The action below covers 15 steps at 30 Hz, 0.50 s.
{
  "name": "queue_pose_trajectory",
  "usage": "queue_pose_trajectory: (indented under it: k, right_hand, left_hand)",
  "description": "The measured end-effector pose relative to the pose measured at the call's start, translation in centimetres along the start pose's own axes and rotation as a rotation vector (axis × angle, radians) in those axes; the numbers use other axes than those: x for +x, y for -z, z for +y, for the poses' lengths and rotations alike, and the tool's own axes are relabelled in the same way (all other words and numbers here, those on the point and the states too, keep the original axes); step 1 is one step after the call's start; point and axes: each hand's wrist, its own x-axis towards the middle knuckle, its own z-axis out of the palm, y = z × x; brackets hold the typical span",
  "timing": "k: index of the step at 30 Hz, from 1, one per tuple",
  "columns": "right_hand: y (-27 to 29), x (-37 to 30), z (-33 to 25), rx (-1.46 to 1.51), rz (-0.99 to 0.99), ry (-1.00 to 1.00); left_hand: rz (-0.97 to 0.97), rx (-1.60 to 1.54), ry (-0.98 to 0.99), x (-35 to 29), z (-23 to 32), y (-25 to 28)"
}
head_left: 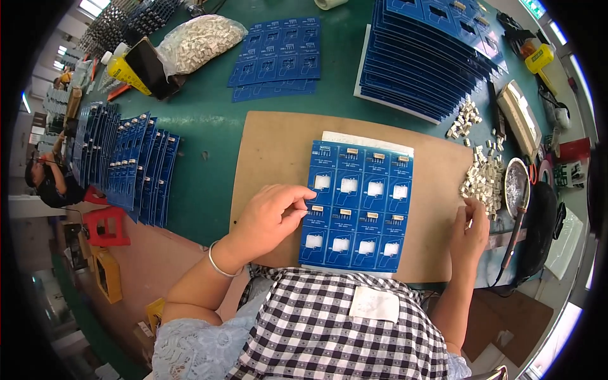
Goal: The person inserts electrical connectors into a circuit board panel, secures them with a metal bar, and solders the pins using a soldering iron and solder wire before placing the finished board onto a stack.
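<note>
A rectangular blue circuit-board panel (356, 206) with white-filled cutouts is laid on a flat brown board (272, 152) on the green bench (206, 130), its long axis pointed away from the wearer, with the far end leaned slightly right. A white sheet (367, 137) is seen beneath it, bared along the panel's far edge. Seven small cream connectors (371, 216) are seated across the panel in two rows; at its far left corner, a printed outline (325, 151) appears to be left bare.

That corner is set just beyond the left hand (273, 215), the nearer of the two, whose bent thumb and forefinger are brought to the panel's left edge; whether anything is gripped there cannot be told. The right hand (470, 228) is held well apart from the panel on its right, fingertips drawn together at the near end of a loose pile of cream connectors (484, 177); whether one is pinched cannot be made out. Between pile and bare corner, the panel's whole width is crossed, right to left.
</note>
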Motion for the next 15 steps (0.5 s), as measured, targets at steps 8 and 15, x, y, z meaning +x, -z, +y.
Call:
queue_pose_trajectory:
  k: [8, 15]
  right_hand:
    - [0.2, 0.2, -1.2, 0.208, -0.002, 0.017]
    - [0.6, 0.0, -1.8, 0.368, -0.014, 0.032]
  left_hand:
    - [-0.106, 0.231, -0.167, 1.6, 1.5, 0.8]
    - [-0.239, 0.504, -0.351, 1.8, 2.9, 1.1]
